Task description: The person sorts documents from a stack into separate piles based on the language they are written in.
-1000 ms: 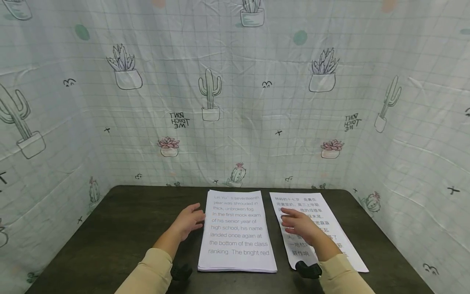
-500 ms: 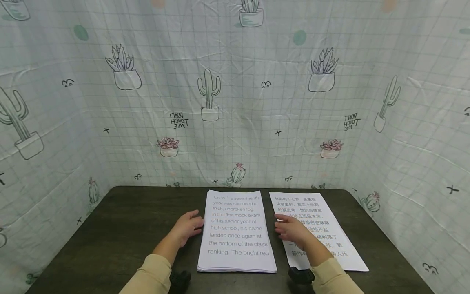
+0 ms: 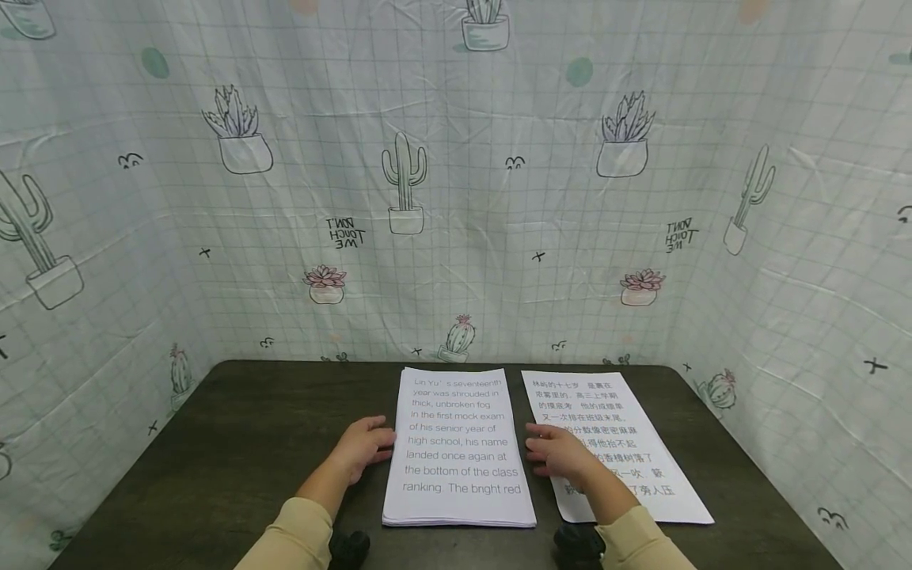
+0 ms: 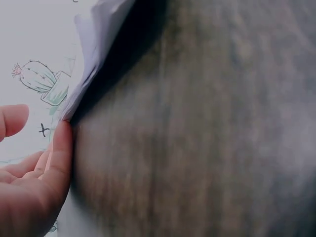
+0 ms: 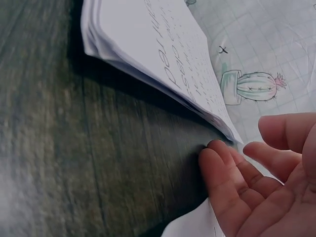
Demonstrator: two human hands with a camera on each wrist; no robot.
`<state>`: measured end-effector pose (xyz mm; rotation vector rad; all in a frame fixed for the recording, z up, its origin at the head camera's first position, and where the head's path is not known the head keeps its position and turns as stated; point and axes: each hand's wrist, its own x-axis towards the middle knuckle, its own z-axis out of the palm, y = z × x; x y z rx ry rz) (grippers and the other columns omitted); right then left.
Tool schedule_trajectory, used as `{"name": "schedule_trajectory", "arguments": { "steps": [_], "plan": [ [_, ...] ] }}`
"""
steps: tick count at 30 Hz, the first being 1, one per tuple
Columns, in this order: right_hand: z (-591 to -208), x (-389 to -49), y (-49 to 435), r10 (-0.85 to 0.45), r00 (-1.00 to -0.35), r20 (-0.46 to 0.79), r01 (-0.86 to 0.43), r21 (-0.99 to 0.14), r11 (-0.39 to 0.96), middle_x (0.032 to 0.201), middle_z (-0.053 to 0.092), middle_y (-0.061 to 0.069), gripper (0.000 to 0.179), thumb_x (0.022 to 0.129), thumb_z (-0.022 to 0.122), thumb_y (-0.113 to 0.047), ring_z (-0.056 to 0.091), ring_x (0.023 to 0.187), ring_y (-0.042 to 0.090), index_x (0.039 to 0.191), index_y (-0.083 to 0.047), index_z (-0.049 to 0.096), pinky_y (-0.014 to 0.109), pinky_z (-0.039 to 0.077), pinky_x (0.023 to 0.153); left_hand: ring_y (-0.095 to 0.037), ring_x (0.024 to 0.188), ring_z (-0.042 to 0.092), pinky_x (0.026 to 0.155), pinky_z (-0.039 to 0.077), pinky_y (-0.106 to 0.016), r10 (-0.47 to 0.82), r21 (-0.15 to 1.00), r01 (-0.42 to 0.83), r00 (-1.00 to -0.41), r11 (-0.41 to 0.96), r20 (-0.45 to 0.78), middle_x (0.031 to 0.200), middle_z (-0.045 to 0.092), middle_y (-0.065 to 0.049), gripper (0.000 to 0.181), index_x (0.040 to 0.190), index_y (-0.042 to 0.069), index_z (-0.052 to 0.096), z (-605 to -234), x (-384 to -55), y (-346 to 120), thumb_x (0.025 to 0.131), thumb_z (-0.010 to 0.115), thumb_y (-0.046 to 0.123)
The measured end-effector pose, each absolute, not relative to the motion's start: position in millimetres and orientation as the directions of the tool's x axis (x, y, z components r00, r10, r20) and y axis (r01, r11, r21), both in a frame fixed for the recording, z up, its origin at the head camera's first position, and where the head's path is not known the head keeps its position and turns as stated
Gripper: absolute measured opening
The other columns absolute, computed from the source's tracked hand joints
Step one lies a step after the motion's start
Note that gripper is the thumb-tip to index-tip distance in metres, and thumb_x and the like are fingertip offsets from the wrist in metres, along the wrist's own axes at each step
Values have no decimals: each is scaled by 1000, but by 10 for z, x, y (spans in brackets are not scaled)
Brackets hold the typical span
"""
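A stack of printed paper (image 3: 459,507) with English text lies in the middle of the dark table. Beside its left edge is my left hand (image 3: 356,451), fingers loosely extended. In the left wrist view, a fingertip of this left hand (image 4: 37,182) meets the edge of the stack (image 4: 94,54); whether it presses cannot be told. My right hand (image 3: 563,457) is over the left part of a sheet with Chinese text (image 3: 634,419). Its fingertips point at the stack's right edge, with a small gap seen in the right wrist view, where the right hand (image 5: 261,182) holds nothing.
The dark wooden table (image 3: 235,451) extends to both sides of the papers. A cactus-print curtain (image 3: 470,198) hangs behind the table and along both sides. A black wrist device (image 3: 579,545) sits under the right wrist.
My right hand has moved left and towards me, from over the Chinese sheet to near the stack's right edge. My left hand has shifted slightly towards me. The papers have stayed put.
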<state>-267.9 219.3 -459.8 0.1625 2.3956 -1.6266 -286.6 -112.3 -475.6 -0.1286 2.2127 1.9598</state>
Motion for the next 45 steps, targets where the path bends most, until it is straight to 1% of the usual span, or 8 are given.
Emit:
{"name": "schedule_trajectory", "arguments": {
  "steps": [6,14,19,24,27,34,39,45],
  "plan": [
    [-4591,-2653,2167,-24,-962,-274,243,-888,390,133,55,28,45,97,52,-11,64,102,28,139,6,47,45,59,82,-26,96,67,84,59,-38,22,964,-179,-982,196,-187,129,54,-34,54,138,-16,41,-4752,-2850,-1113,91,60,0],
    [-4589,-2634,2120,-21,-961,-277,244,-876,416,123,60,25,44,96,52,-10,64,97,27,136,8,49,45,59,80,-23,84,68,76,61,-37,0,943,-142,-989,302,-149,114,64,-30,49,129,-16,51,-4761,-2845,-1061,86,66,0],
    [-4610,-2632,2089,-26,-963,-266,231,-875,425,112,64,20,42,96,52,-9,64,93,26,134,9,51,45,59,79,-17,74,66,70,60,-34,-18,915,-126,-991,384,-129,101,68,-23,46,122,-14,58,-4766,-2853,-1022,82,72,1],
    [-4631,-2634,2073,-27,-966,-256,220,-875,431,108,66,19,42,96,51,-8,65,90,24,134,10,51,45,59,78,-14,67,63,63,58,-30,-40,895,-105,-994,435,-97,88,70,-16,40,116,-11,63,-4780,-2860,-983,78,74,-1],
    [-4636,-2633,2068,-24,-967,-252,218,-875,433,106,66,18,41,96,51,-8,65,88,23,134,9,52,44,59,77,-14,64,62,60,57,-28,-56,893,-99,-995,439,-83,84,70,-16,38,114,-11,64,-4781,-2863,-969,78,73,-3],
    [-4623,-2622,2060,-18,-966,-257,223,-867,445,107,66,17,41,97,52,-9,63,88,23,135,8,52,43,59,76,-16,66,62,59,56,-27,-94,895,-121,-992,429,-89,90,67,-18,26,105,-11,67,-4793,-2855,-964,81,70,-2],
    [-4628,-2618,2056,-14,-963,-268,233,-863,448,109,66,17,41,97,52,-10,64,89,22,135,7,52,43,59,77,-15,65,60,59,55,-26,-106,914,-113,-991,390,-77,84,66,-16,18,97,-9,69,-4821,-2850,-967,81,69,-1],
    [-4653,-2613,2048,-17,-967,-256,224,-873,433,108,67,17,42,96,52,-9,64,88,22,135,8,51,43,60,77,-14,66,57,59,54,-25,-76,950,-60,-996,305,-39,87,67,-15,22,102,-9,68,-4818,-2827,-938,84,67,3]
  ]
}}
